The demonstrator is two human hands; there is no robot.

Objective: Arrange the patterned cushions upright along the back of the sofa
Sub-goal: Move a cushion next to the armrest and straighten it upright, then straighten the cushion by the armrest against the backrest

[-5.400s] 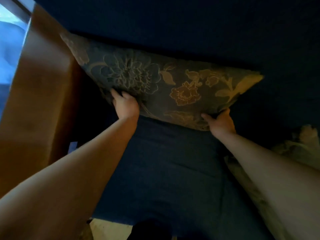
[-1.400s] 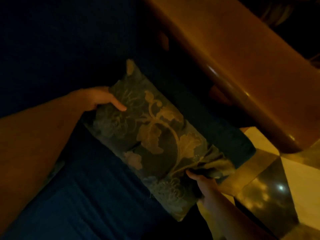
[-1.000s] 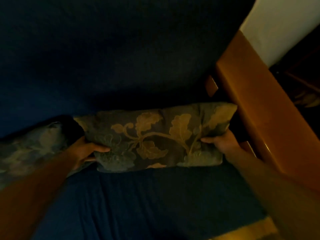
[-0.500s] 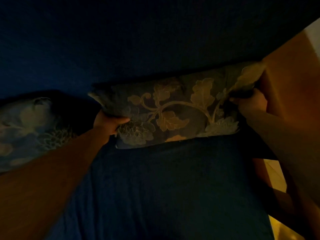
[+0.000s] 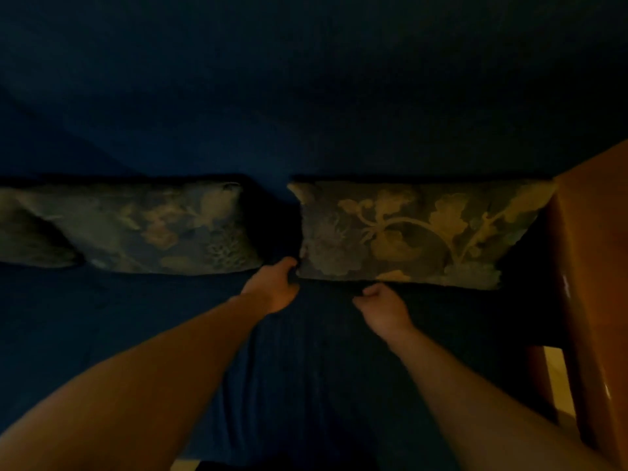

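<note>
Your left hand (image 5: 273,287) pinches the right cushion (image 5: 407,232) at its seven-o'clock corner; your right hand (image 5: 384,309), fingers loosely curled, hovers just below it, holding nothing.

A dim living room at home: a dark blue sofa (image 5: 306,351) with floral cushions (image 5: 407,232) against its back, a polished wooden armrest (image 5: 591,266), pale tiled floor (image 5: 557,385) beside.

A dark blue sofa (image 5: 306,385) carries two floral cushions standing against its backrest: the left cushion (image 5: 153,229) and the right cushion (image 5: 407,232), slightly apart, the right one touching the wooden armrest (image 5: 591,266).
</note>
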